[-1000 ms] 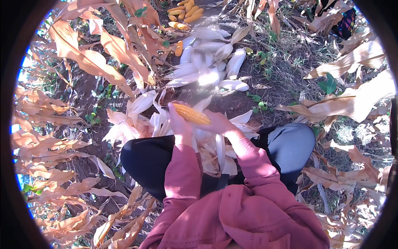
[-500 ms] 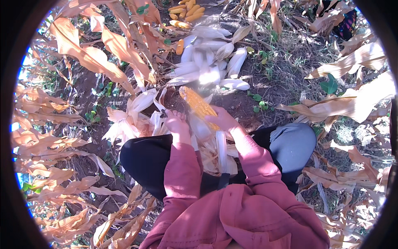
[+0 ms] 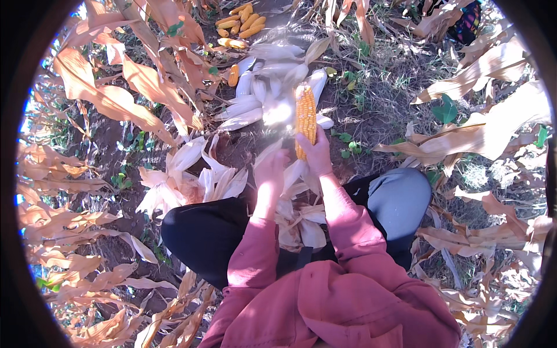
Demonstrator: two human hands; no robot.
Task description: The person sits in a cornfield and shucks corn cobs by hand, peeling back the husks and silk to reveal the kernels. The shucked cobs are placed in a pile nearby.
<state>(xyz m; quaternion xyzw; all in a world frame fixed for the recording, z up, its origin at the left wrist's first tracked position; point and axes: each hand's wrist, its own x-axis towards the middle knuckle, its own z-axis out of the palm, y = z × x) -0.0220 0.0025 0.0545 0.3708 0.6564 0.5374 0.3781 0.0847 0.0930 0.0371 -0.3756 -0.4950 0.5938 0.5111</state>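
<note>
My right hand (image 3: 317,153) is closed round the lower end of a bare yellow ear of corn (image 3: 306,119), held nearly upright with its tip away from me. Beside it on the left, my left hand (image 3: 271,169) is curled and a little blurred; what its fingers hold, if anything, does not show. Peeled husks (image 3: 299,223) lie between my legs, under and behind both hands. Past the ear's tip is a heap of ears still in pale husks (image 3: 242,108), partly washed out by sunlight.
Several husked yellow ears (image 3: 246,22) are piled at the far left of the heap, with one lone ear (image 3: 233,75) closer. More husks (image 3: 188,180) lie by my left knee. Dry corn stalks and leaves (image 3: 139,81) crowd both sides. A dark patterned item (image 3: 466,24) sits far right.
My right hand has swung the ear from a leftward slant to nearly upright and raised it away from me. My left hand has moved right, off the husks by my left knee, toward the right hand.
</note>
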